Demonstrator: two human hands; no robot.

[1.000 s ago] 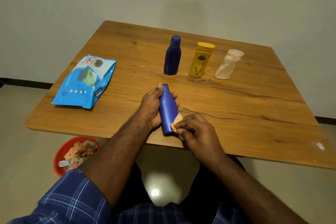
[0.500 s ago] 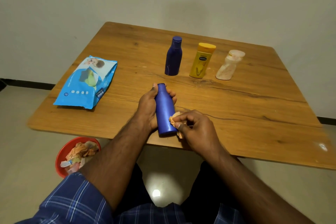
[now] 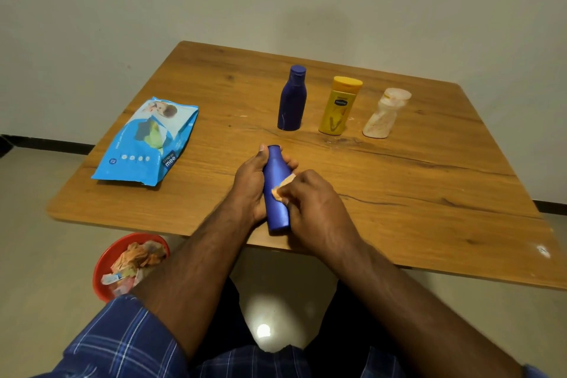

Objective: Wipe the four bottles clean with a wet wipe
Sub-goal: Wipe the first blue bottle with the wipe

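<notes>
I see dim, warm overhead light; a bright glare spot on the floor (image 3: 264, 331), soft shadow on the wall (image 3: 322, 24), wide-angle bending at the table (image 3: 429, 193) edges, slightly soft focus.

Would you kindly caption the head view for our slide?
Left hand grips a blue bottle while right hand rubs a wipe along it.

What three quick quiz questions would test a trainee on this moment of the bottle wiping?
1. True or false: the left hand holds the blue bottle.
2. How many bottles stand upright at the back of the table?
3. Where is the wipe? A) in the red bin B) under the right hand, against the bottle C) on the wipes pack

Key: 1 true; 2 three: dark blue bottle, yellow bottle, pale bottle; 3 B.
</notes>
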